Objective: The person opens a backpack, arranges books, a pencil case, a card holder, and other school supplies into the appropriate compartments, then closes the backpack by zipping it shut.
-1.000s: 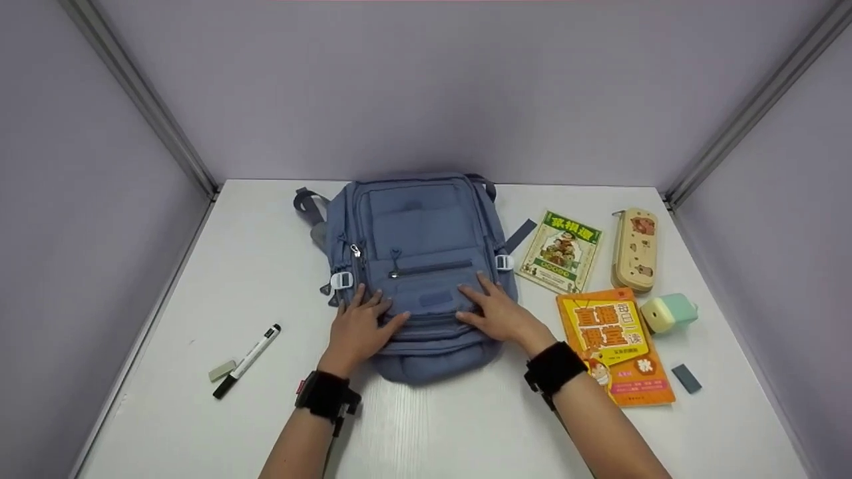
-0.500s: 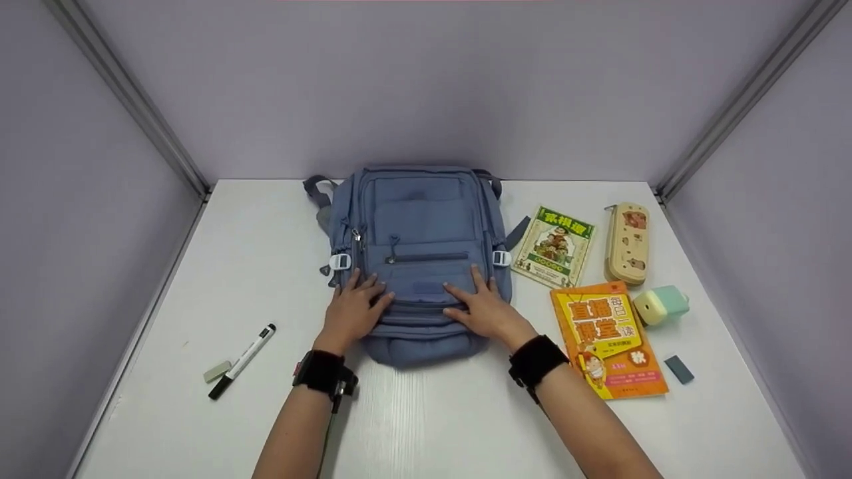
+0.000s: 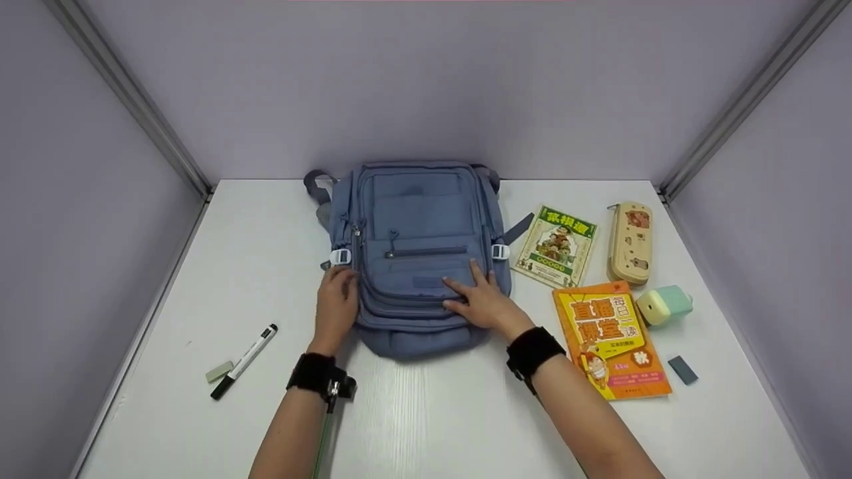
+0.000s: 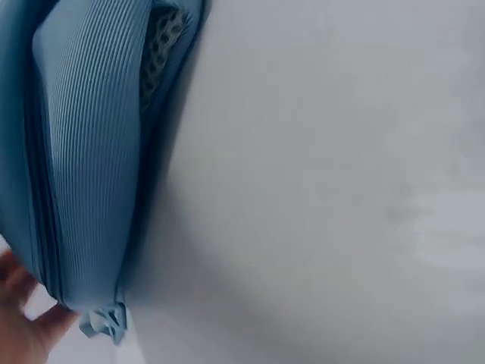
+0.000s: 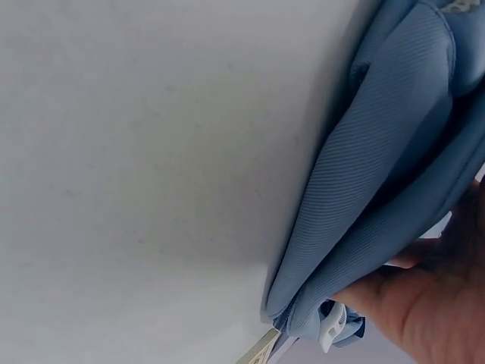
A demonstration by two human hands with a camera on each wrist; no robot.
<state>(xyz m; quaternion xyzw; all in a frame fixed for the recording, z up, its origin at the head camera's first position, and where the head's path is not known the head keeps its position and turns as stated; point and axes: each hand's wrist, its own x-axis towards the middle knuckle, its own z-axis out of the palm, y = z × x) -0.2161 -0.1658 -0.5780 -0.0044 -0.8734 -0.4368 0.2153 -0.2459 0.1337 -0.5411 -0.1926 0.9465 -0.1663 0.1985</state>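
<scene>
A blue backpack [image 3: 426,206] lies front side up on the white table. My right hand [image 3: 489,303] rests on its lower right front with fingers spread; the right wrist view shows this hand [image 5: 424,303] against the bag's side. My left hand [image 3: 337,299] is at the bag's left edge, just below a white buckle [image 3: 341,257], its fingers bent in against the side. In the left wrist view the thumb and fingers [image 4: 19,284] touch the end of the ribbed side pocket [image 4: 91,152]. I cannot tell whether the left fingers pinch anything.
Right of the bag lie a green-and-cream book [image 3: 558,246], an orange book [image 3: 612,342], a beige pencil case [image 3: 630,243], a mint-and-yellow block-shaped item [image 3: 665,305] and a dark rectangular piece [image 3: 683,370]. A marker [image 3: 245,361] and a pale green piece [image 3: 219,372] lie at left. Walls enclose the table.
The backpack has shifted slightly away, toward the back wall. My left hand has left the bag's front and moved to its left edge, fingers bending in. My right hand stays on the front.
</scene>
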